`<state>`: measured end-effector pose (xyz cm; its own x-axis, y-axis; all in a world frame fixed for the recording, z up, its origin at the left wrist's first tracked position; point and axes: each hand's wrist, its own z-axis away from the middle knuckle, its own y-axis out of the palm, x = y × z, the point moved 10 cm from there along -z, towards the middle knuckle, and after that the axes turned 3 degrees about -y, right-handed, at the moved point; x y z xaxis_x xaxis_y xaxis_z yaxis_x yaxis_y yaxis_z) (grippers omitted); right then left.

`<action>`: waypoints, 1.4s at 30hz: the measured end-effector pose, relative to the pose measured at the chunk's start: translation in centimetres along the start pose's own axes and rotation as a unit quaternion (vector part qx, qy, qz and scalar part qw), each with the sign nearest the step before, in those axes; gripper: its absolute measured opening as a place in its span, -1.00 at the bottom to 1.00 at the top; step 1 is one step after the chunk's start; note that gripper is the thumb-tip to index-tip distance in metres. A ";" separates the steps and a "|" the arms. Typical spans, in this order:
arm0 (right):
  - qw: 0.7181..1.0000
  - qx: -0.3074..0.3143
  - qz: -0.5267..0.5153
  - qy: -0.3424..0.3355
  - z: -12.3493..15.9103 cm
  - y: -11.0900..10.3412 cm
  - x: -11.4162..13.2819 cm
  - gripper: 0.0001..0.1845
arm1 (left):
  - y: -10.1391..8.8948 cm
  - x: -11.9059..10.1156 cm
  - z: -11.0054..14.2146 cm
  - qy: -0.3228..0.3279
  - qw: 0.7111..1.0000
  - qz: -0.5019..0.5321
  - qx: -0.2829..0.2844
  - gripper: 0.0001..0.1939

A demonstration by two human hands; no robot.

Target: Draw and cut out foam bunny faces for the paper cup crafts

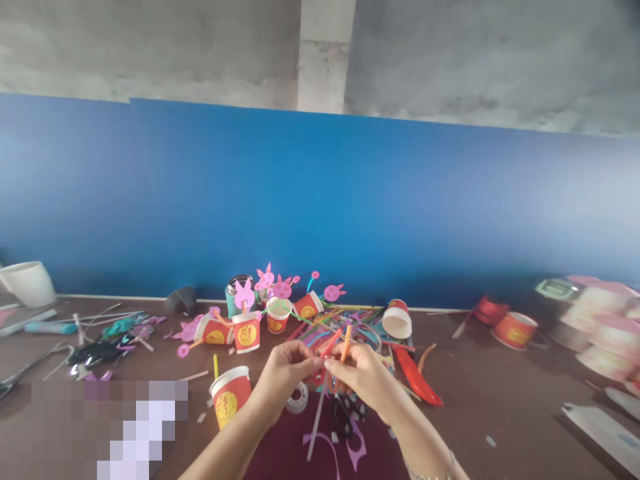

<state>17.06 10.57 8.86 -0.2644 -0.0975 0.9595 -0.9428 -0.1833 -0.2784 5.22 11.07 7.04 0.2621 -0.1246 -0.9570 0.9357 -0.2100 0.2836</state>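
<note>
My left hand (287, 373) and my right hand (367, 377) meet at the middle of the table, fingertips pinched close together. A red strip (331, 343) sticks up from between the fingers of my left hand. From my right hand's fingers an orange strip (346, 343) rises. Below the fingertips hangs a pale, narrow strip (317, 427); which hand holds it I cannot tell. A roll of clear tape (297, 398) lies beside my left hand. Black-handled scissors (343, 417) rest under my right hand. A red paper cup (231, 395) stands by my left forearm.
Behind the hands lies a pile of coloured strips (345, 320). Paper cups with pink animal cutouts (245, 295) are at the back left. A red plastic piece (419, 380) lies right. Stacked pink-and-white cups (607, 327) stand far right. A blue partition (320, 200) closes the back.
</note>
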 end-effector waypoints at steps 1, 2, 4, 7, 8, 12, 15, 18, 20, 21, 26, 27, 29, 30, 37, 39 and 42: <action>1.000 0.002 -0.004 0.005 0.0 0.0 0.0 -0.84 | 0.1 0.0 0.0 0.000 1.000 -0.014 0.002 -0.66; 1.000 0.002 -0.009 0.007 0.0 0.0 0.1 -0.84 | 0.2 -0.1 0.0 -0.001 0.999 -0.032 0.003 -0.67; 1.000 -0.004 -0.017 0.006 -0.1 -0.2 0.3 -0.82 | -0.1 -0.5 0.1 0.004 0.997 -0.083 -0.003 -0.70; 0.999 -0.019 -0.031 0.003 -0.2 -1.0 0.3 -0.78 | -1.9 -2.6 1.2 0.064 0.971 -0.224 -0.048 -0.75; 0.999 -0.027 -0.037 0.001 -0.3 -1.3 0.3 -0.76 | -3.1 -4.0 2.0 0.109 0.943 -0.301 -0.089 -0.74; 0.994 -0.088 -0.058 -0.014 -0.4 -3.4 0.3 -0.65 | -8.8 -7.2 6.2 0.182 0.754 -0.561 -0.289 -0.35; 0.990 -0.117 -0.069 -0.041 -0.3 -4.4 0.6 -0.58 | -13.6 -3.8 7.0 -0.011 0.714 -0.625 -0.315 -0.08; 0.985 -0.132 -0.083 -0.081 0.0 -4.7 1.6 -0.58 | -14.6 -0.1 7.3 -0.094 0.755 -0.596 -0.256 -0.01; 0.981 -0.143 -0.084 -0.105 0.5 -4.9 2.4 -0.62 | -14.6 0.8 7.8 -0.093 0.778 -0.561 -0.268 -0.05; 0.978 -0.151 -0.084 -0.118 0.8 -5.1 2.8 -0.65 | -14.6 0.9 8.1 -0.082 0.788 -0.539 -0.286 -0.06; 0.938 -0.246 -0.111 -0.215 3.6 -7.1 5.7 -0.76 | -9.1 -1.2 7.4 0.161 0.883 -0.368 -0.242 -0.21; 0.928 -0.263 -0.108 -0.242 4.3 -7.4 6.4 -0.79 | -7.7 -1.5 7.1 0.195 0.886 -0.357 -0.224 -0.31; 0.917 -0.264 -0.080 -0.289 5.1 -7.5 7.9 -0.84 | -4.5 -1.7 6.0 0.251 0.886 -0.357 -0.155 -0.45; 0.917 -0.248 -0.056 -0.308 5.3 -7.1 8.6 -0.86 | -3.1 -1.4 5.5 0.267 0.881 -0.370 -0.123 -0.47; 0.923 -0.058 0.093 -0.368 4.9 -1.2 10.3 -0.78 | -1.6 0.1 6.2 0.402 0.813 -0.375 -0.194 -0.36; 0.920 -0.018 0.101 -0.379 4.8 0.4 10.0 -0.76 | -1.8 0.6 6.1 0.395 0.817 -0.372 -0.196 -0.38; 0.914 0.010 0.122 -0.387 4.6 2.0 9.4 -0.73 | -2.0 0.8 5.9 0.382 0.830 -0.359 -0.191 -0.39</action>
<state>13.62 4.79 17.13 -0.2362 -0.7994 0.5524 -0.8692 -0.0803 -0.4879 2.12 5.72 6.09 -0.4580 0.5812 -0.6726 0.8842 0.3762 -0.2771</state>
